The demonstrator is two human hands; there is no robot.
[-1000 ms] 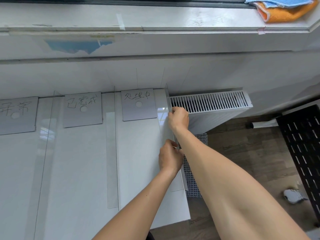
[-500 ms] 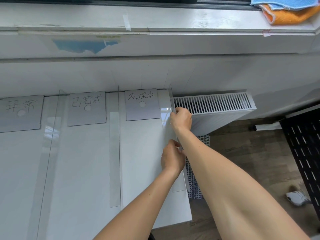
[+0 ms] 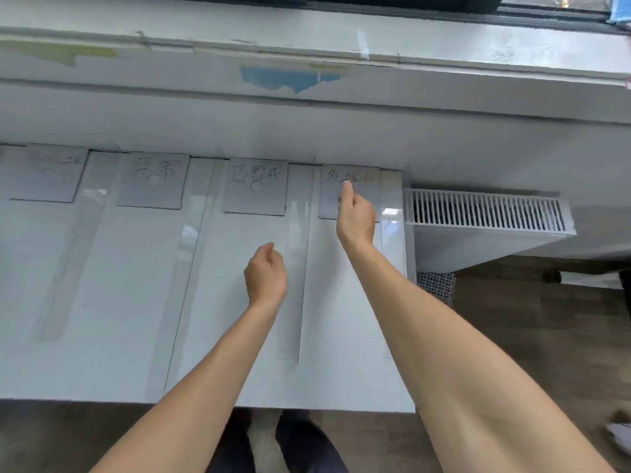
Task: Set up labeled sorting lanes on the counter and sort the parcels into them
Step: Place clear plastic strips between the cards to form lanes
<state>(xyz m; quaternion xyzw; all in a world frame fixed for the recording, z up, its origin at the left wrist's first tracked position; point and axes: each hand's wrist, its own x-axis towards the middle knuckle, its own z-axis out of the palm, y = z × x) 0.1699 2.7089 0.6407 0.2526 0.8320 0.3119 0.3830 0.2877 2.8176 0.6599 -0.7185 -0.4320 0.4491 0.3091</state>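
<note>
Touching the rightmost label card (image 3: pixel 329 203) at the back of the counter (image 3: pixel 119 336) with the straight forefinger of the right hand (image 3: pixel 355 221), the other fingers tucked under and gripping nothing. Hovering the left hand (image 3: pixel 265 274) just above the counter in the neighbouring lane, fingers loosely curled and empty.

Counting three more handwritten cards along the same back edge: one just to the left (image 3: pixel 255 199), another beyond it (image 3: pixel 152 189), and a blurred one at the far left (image 3: pixel 44 179). Noting clear divider strips running front to back between the cards, the plainest (image 3: pixel 293 285) lying between the two hands and another (image 3: pixel 392 261) near the counter's right edge.

Judging the lane layout close to finished, with perhaps only a last check of this card left. Finding no parcels in view, so taking the sorting half as not yet begun.

Past the counter's right end: a white radiator (image 3: pixel 485 213), a mesh panel (image 3: pixel 437 285) below it, a window sill (image 3: pixel 307 42) above the back wall, and dark shoes (image 3: pixel 300 442) on the floor. Reckoning glare on the clear strips the likeliest snag, with their edges hard to pick out.
</note>
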